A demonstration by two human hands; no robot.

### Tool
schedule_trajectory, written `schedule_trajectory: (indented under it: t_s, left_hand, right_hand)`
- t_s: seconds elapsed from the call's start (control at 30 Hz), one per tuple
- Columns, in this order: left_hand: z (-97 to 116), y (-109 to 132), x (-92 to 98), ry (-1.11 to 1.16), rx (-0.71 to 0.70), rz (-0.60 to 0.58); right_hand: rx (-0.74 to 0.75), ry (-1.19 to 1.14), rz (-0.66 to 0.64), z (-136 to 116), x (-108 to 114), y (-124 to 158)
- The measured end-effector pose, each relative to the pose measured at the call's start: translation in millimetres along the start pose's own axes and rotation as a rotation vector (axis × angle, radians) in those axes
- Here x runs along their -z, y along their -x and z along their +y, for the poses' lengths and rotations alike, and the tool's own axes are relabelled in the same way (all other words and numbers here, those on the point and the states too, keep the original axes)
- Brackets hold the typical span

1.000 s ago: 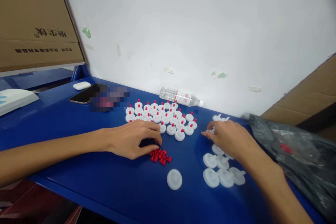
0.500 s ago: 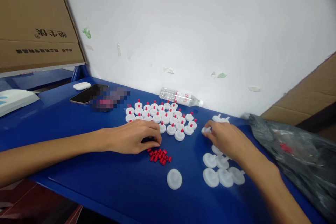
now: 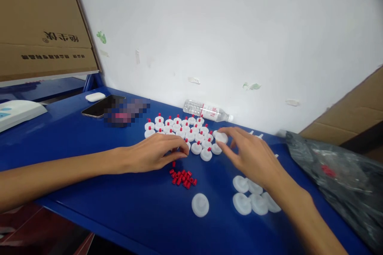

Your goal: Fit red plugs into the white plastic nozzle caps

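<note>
My left hand rests on the blue table, its fingertips pinched together just above a small pile of red caps; what they hold is too small to make out. My right hand has lifted off the table and pinches a white disc part near the right edge of a cluster of white discs with red caps. Several plain white discs lie below my right wrist. One more white disc lies alone near the front.
A clear water bottle lies against the white wall. A phone and a white earbud case sit at the back left. A dark plastic bag covers the right end. Cardboard boxes stand at left and right.
My right hand picked up a white disc from the right group and carried it left towards the capped cluster. My left hand shifted slightly up and away from the red pile.
</note>
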State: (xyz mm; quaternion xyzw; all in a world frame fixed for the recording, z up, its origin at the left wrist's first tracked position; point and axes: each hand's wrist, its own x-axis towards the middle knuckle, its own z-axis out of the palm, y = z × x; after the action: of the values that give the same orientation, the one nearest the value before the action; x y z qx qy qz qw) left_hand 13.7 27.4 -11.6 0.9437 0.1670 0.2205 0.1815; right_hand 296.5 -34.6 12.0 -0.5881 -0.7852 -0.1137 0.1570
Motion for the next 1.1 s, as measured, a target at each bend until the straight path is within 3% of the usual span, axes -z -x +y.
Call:
schedule_trajectory:
  t_s: [0.23,0.37,0.63,1.1]
  left_hand:
    - [-4,0,-3.4,-0.036,-0.062,0.159]
    - [1,-1,-2.1,0.002,-0.025,0.265]
    - [6,0,-6.7,-0.004,-0.012,0.391]
    - [2,-2,-2.9,0.096,-0.124,0.329]
  right_hand:
    - [0.258,-0.036,0.106,-17,-5,2]
    - [0.325,-0.091,0.123,-26,-6,2]
    - [0.431,-0.100,0.280,-36,-10,2]
    - [0.450,-0.318,0.299,-48,-21,5]
